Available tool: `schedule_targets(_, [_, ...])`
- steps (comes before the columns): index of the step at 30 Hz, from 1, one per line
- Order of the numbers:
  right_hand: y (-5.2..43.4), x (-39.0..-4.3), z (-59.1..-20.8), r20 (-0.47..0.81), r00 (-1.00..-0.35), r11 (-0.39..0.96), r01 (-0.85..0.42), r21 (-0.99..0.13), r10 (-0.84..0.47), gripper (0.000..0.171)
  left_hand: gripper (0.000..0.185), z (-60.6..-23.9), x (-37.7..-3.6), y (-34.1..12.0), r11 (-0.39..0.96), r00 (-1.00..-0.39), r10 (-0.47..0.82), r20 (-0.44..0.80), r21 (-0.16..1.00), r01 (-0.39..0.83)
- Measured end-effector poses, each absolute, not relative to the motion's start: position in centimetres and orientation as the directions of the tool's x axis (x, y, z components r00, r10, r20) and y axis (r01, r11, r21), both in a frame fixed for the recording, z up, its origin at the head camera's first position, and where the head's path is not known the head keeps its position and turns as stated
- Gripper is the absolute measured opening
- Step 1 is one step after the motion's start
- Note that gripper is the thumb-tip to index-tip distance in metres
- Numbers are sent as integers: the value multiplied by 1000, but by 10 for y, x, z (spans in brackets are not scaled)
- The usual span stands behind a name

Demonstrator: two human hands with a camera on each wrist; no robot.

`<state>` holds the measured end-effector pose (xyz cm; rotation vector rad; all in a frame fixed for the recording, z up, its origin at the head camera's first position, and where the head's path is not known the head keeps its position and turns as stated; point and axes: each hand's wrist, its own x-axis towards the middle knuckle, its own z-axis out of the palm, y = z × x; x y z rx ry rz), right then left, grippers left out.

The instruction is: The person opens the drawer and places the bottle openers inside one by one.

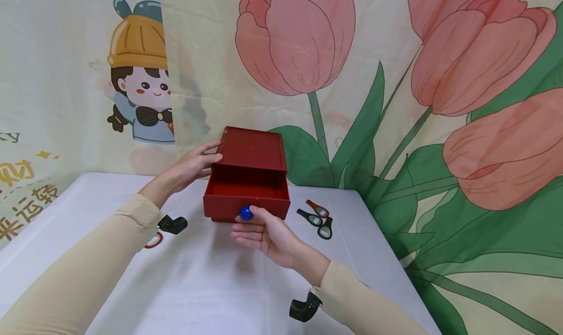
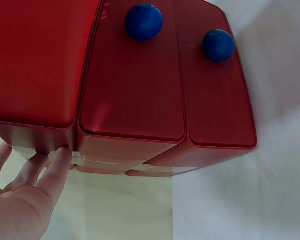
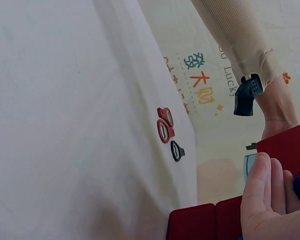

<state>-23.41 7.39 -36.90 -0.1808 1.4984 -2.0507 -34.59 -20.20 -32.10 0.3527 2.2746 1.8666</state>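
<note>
Right hand [image 1: 264, 232] pinching blue knob [image 1: 246, 213] at 6 o'clock of drawer [image 1: 246, 198]; left hand [image 1: 193, 166], fingers straight, pressed against red box [image 1: 252, 149] at 9 o'clock.

The head camera looked forward and down from above the desk [image 1: 211, 286], taking in both forearms, the red drawer box [image 1: 248, 178] and the printed backdrop [image 1: 396, 81] behind. The left wrist camera sat very close to the same box [image 2: 140, 90], facing its fronts and blue knobs [image 2: 143, 21]. The right wrist camera looked across the desk [image 3: 65, 125] toward the opposite sleeve [image 3: 235, 30], catching the box's edge [image 3: 285, 145], which all three views shared.
</note>
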Motion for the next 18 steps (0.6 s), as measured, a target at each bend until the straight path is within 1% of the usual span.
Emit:
schedule_targets(12, [75,-231,-372,-232,-809,-180,381,-907,-540,55,79,-323,-345,-202,182,-957,289,16,981,71])
schedule_targets(18, [78,-232,-372,-237,-788,-174,397,-901,-568,57,79,-324,-346,-203,176,-957,290,22,981,76])
